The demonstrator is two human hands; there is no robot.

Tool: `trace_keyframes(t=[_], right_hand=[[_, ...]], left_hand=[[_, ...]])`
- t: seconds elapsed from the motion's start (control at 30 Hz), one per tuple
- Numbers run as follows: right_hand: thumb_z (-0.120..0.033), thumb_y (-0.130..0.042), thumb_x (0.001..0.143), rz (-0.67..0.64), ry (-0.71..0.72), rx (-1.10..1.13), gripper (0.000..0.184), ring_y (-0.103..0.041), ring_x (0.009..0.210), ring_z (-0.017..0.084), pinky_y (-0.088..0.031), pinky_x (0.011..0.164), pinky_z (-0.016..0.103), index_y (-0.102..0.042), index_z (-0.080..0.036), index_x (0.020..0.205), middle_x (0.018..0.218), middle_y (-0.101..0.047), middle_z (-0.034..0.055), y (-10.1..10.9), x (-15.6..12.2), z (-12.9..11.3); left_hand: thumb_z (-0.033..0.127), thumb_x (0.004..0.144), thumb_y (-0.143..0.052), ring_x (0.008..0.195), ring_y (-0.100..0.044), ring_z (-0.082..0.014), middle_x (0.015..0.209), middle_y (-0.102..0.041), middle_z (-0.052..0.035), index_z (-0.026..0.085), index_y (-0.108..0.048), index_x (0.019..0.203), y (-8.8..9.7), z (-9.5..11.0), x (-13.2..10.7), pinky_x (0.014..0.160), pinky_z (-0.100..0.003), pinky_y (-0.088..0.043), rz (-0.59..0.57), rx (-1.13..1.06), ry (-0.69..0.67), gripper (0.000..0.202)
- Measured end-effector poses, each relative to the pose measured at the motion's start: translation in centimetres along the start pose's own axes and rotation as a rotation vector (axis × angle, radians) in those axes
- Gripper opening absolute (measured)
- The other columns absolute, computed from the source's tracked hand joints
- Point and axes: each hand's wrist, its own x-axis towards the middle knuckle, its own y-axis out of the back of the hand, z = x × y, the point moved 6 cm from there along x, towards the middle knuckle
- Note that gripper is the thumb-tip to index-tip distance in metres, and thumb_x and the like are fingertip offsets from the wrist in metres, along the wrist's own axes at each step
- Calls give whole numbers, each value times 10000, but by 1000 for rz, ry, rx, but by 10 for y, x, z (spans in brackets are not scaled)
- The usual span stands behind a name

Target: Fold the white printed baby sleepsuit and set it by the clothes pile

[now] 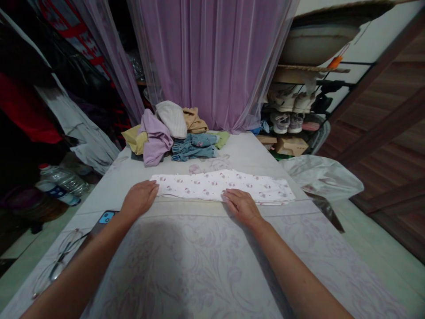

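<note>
Currently the white garment [232,184] lies crosswise, long axis sideways — left hand [139,199] at one end, right hand [242,206] on its near edge, both flat, ungripping.

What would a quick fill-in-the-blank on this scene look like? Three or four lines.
The left hand and right hand rest on a white printed garment lying flat on a ____.
The pile of clothes behind it has blue ____ at its front.
A phone lies closest to the ____ hand.
A ____ curtain hangs behind the pile.

bed; jeans; left; purple
</note>
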Motion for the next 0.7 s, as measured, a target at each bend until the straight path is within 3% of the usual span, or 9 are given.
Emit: trace_keyframes(t=[0.13, 0.23, 0.33, 0.47, 0.57, 0.7], right_hand=[[-258, -440, 940, 3, -88, 20, 373, -587, 1203, 217, -450, 1033, 379, -678, -231, 1226, 1294, -658, 80, -11, 32, -1], [-291, -480, 931, -77, -127, -9, 388, -510, 1297, 253, -402, 1072, 441, -640, -245, 1281, 1391, -582, 101, -27, 51, -6], [-432, -508, 933, -181, -153, -48, 446, -375, 1401, 313, -309, 1099, 567, -576, -290, 1351, 1510, -452, 114, -40, 53, 2], [-588, -418, 944, -237, -196, -110, 585, -292, 1444, 337, -227, 1119, 622, -481, -284, 1440, 1571, -350, 133, -38, 35, 38], [-579, -391, 956, -240, -248, -154, 584, -292, 1447, 332, -230, 1122, 622, -466, -280, 1451, 1576, -341, 124, -27, 24, 64], [-486, -427, 967, -194, -283, -139, 499, -359, 1416, 316, -273, 1122, 590, -528, -259, 1399, 1536, -415, 123, -13, 23, 73]], left_hand=[[372, 984, -256, 1317, -517, -239, 1383, -596, -122, 126, -607, 1307, -16, 36, 20, 1135, -406, -366, -39, -105, -42, 537], [380, 980, -310, 1382, -439, -270, 1480, -496, -127, 154, -538, 1386, -35, 53, 31, 1142, -456, -342, -96, -97, -12, 517], [450, 969, -364, 1445, -325, -326, 1562, -372, -128, 214, -451, 1458, -46, 50, 31, 1140, -564, -283, -131, -42, 65, 550], [527, 959, -360, 1476, -244, -340, 1601, -289, -123, 257, -366, 1507, -48, 38, 24, 1140, -623, -212, -182, -23, 110, 611], [552, 952, -342, 1488, -210, -334, 1617, -249, -116, 266, -333, 1522, -46, 32, 24, 1147, -620, -194, -241, -35, 134, 637], [552, 940, -342, 1477, -235, -353, 1611, -260, -130, 255, -352, 1513, -43, 33, 31, 1129, -637, -219, -295, -15, 165, 645]])
